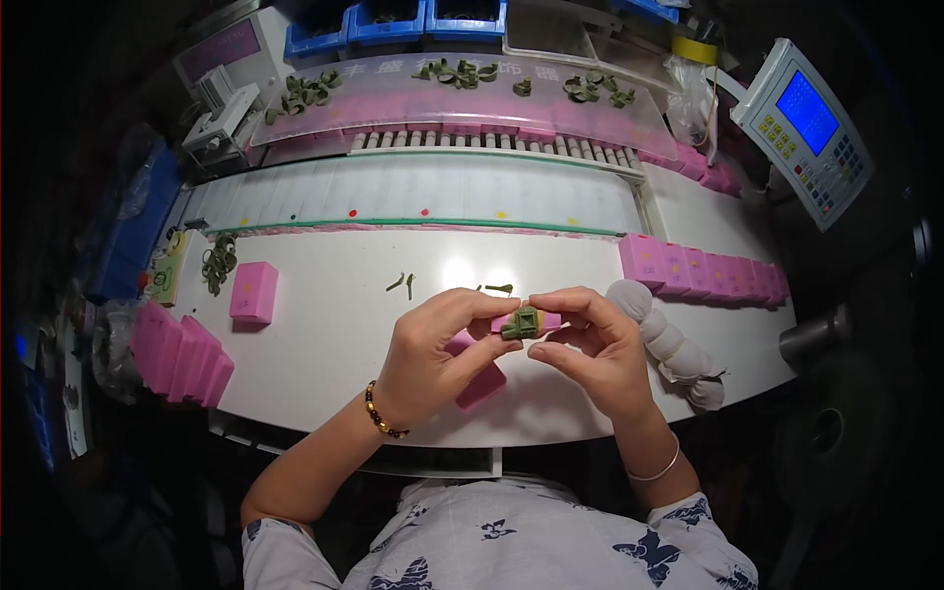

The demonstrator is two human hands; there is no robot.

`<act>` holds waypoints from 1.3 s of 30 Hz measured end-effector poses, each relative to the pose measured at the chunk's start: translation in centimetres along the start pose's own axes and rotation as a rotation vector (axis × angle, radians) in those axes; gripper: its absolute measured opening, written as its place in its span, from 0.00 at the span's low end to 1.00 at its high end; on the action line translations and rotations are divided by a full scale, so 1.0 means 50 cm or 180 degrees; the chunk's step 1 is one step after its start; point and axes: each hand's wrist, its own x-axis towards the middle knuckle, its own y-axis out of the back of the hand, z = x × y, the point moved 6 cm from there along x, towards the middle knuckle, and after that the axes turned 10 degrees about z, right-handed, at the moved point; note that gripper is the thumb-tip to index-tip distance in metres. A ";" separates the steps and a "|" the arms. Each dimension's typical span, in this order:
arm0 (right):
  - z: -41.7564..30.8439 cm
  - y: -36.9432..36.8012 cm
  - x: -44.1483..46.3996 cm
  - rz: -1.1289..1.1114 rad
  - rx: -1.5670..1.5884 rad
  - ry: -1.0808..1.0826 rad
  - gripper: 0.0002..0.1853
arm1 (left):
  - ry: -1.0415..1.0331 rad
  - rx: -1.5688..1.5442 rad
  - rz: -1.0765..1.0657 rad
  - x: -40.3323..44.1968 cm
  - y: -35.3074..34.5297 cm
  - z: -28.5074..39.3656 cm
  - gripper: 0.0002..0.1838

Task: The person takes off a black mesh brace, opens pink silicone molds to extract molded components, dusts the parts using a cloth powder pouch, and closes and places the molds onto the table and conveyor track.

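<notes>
Both of my hands meet above the white table, pinching a green wax ring piece [527, 322] with a square recessed top. My left hand [438, 339] has thumb and index finger on its left end. From the other side my right hand [595, 344] grips it with thumb and index fingertips. Pink shows on either side of the green piece; whether that is finger covers or a block behind is unclear. Partly hidden under my left hand, a pink block [482, 388] lies on the table. Small green scraps [403, 285] rest beyond my hands.
Pink blocks stand at left [182, 354] and in a row at right [698, 270]. A white cloth roll [669, 339] lies beside my right hand. Green rings [457, 73] sit on a clear sheet at the back. A keypad display [806, 128] juts in at upper right.
</notes>
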 end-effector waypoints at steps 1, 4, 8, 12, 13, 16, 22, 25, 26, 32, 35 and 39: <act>0.008 -0.003 -0.003 -0.0092 0.0532 -0.0472 0.19 | -0.0189 0.0034 0.0056 -0.001 0.005 0.004 0.16; 0.038 0.005 -0.007 -0.0157 0.0874 -0.0790 0.17 | -0.0059 -0.0124 -0.0011 -0.007 0.008 0.003 0.16; 0.058 0.010 -0.007 0.0255 0.1735 -0.1568 0.17 | 0.0954 -0.1008 0.0284 -0.020 0.010 -0.027 0.16; 0.031 -0.009 -0.004 0.0009 0.1747 -0.1773 0.17 | 0.1177 -0.1130 0.0139 -0.008 0.018 -0.027 0.15; 0.027 -0.018 -0.005 0.0013 0.1750 -0.1806 0.17 | 0.0894 -0.0792 0.0016 -0.004 0.019 -0.017 0.15; 0.034 -0.040 -0.011 -0.0525 0.0818 -0.1433 0.14 | 0.0630 -0.0355 -0.0331 0.007 0.023 0.010 0.13; 0.023 -0.049 -0.009 -0.0683 0.1030 -0.1252 0.12 | 0.0173 0.0402 -0.0826 0.027 0.041 0.065 0.11; -0.003 -0.054 -0.018 -0.0777 0.0992 -0.1156 0.12 | 0.0401 0.0133 -0.0925 0.016 0.043 0.067 0.11; -0.007 -0.050 -0.020 -0.0818 0.0966 -0.1179 0.13 | 0.0542 -0.0098 -0.0869 0.012 0.044 0.064 0.11; -0.021 -0.046 -0.023 -0.0627 0.0914 -0.1077 0.12 | 0.0956 -0.0984 -0.0682 -0.011 0.035 0.033 0.11; -0.022 -0.049 -0.024 -0.0432 0.1176 -0.1052 0.11 | 0.1260 -0.1500 -0.0517 -0.020 0.028 0.024 0.12; -0.011 -0.040 -0.017 -0.0333 0.1225 -0.0989 0.11 | 0.1446 -0.1941 -0.0009 -0.020 0.038 -0.006 0.10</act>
